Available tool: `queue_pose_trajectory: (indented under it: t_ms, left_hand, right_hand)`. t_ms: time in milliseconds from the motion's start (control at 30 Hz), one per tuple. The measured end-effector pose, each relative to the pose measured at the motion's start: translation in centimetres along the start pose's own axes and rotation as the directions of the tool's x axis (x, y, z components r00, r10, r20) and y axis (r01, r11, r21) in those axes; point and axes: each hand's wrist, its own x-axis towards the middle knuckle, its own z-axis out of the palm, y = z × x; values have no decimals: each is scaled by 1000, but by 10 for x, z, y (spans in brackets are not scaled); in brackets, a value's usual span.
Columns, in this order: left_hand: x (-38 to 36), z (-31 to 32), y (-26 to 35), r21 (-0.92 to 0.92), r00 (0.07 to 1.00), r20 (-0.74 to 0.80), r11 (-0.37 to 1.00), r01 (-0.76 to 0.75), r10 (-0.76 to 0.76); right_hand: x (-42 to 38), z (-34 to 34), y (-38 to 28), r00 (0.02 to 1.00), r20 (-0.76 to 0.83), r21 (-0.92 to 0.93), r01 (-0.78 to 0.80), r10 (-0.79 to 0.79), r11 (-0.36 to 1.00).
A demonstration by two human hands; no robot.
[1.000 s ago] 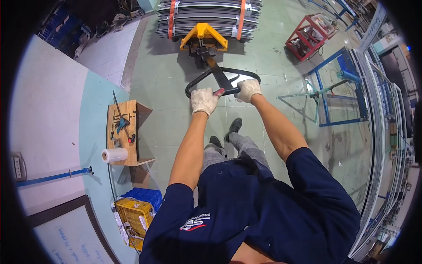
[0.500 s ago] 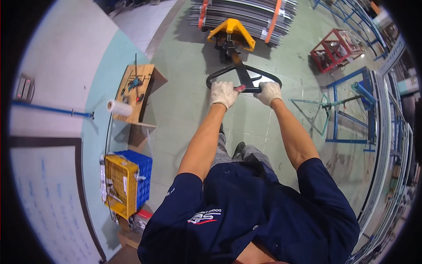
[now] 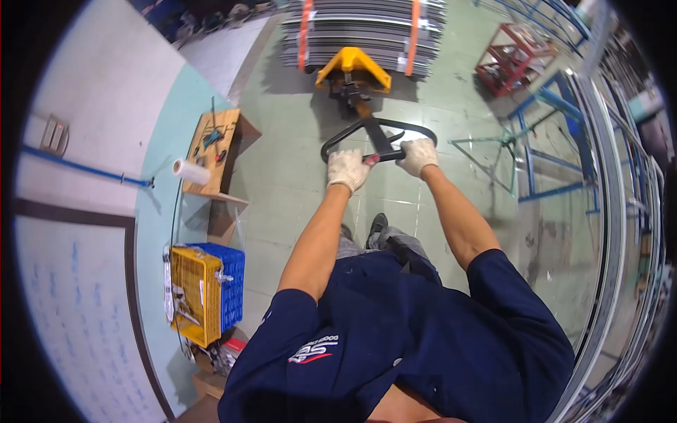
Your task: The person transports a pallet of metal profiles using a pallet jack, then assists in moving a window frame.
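My left hand [image 3: 348,169], in a whitish knit work glove, is wrapped round the near bar of a black pallet jack handle [image 3: 379,141]. At the right end of that same bar, my right hand [image 3: 419,156] grips it in a matching glove. The handle is a rounded triangular loop tilted toward me. Its shaft runs up to the yellow pallet jack [image 3: 354,65]. Behind the yellow body lies a stack of long grey profiles [image 3: 360,32], bound with orange straps. The jack's forks are hidden.
On the left stand a wooden bench [image 3: 229,134] with tools, a roll of clear film [image 3: 191,172] and a yellow crate [image 3: 197,292] against a blue one. To the right are a red cart [image 3: 511,60], a green stand [image 3: 504,144], a blue frame [image 3: 557,190] and long metal rails [image 3: 606,247].
In the view, the handle and both hands have shifted a little lower and left. The yellow jack body also appears lower, and the strapped stack slightly left. Both hands keep hold of the handle.
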Motion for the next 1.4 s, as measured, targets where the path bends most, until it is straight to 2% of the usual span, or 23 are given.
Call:
queue_pose_trajectory:
  t_ms: [267,533,667,733,800,833,967,1067,1133,1200,1233,1300,1333,1400]
  left_hand:
    - [-109,11,4,62,996,22,994,-88,87]
    - [-217,26,7,82,994,7,991,-110,109]
    - [-271,20,22,71,993,87,994,-87,81]
    - [-299,27,27,52,995,40,994,-95,93]
    - [-323,47,28,77,991,-41,989,-125,129]
    - [-338,44,34,58,994,-1,993,-106,106]
    - [-390,60,34,93,988,-58,986,-141,146]
    - [-439,59,18,54,988,34,987,-152,151]
    - [-472,56,3,19,983,53,984,-176,174]
    - [-509,34,-5,54,966,186,980,-194,181]
    - [-523,21,-7,77,952,274,984,-162,135]
    - [-532,6,-16,143,876,454,956,-255,165]
    - [-544,-2,-20,140,847,485,937,-319,216]
    - [-561,1,-32,203,831,525,920,-334,186]
  right_hand:
    - [-115,17,-46,994,-53,-1,-95,95,995]
    - [-224,28,-84,994,-36,6,-108,108,994]
    - [-280,36,-94,994,-51,7,-97,97,995]
    - [-307,36,-100,994,-35,30,-99,100,995]
    - [-338,46,-101,993,-94,14,-72,73,997]
    - [-352,49,-102,992,-108,20,-63,64,998]
    - [-402,64,-120,991,-118,16,-67,68,998]
    - [-449,78,-152,977,-172,0,-131,129,991]
    - [-478,84,-179,980,-146,56,-129,136,990]
    - [-512,83,-211,979,-139,85,-140,151,987]
    - [-527,88,-226,973,-164,98,-149,163,984]
    - [-548,83,-255,976,-69,84,-199,205,976]
    - [-568,76,-271,975,-113,117,-176,189,977]
    - [-589,104,-300,951,-214,81,-212,225,974]
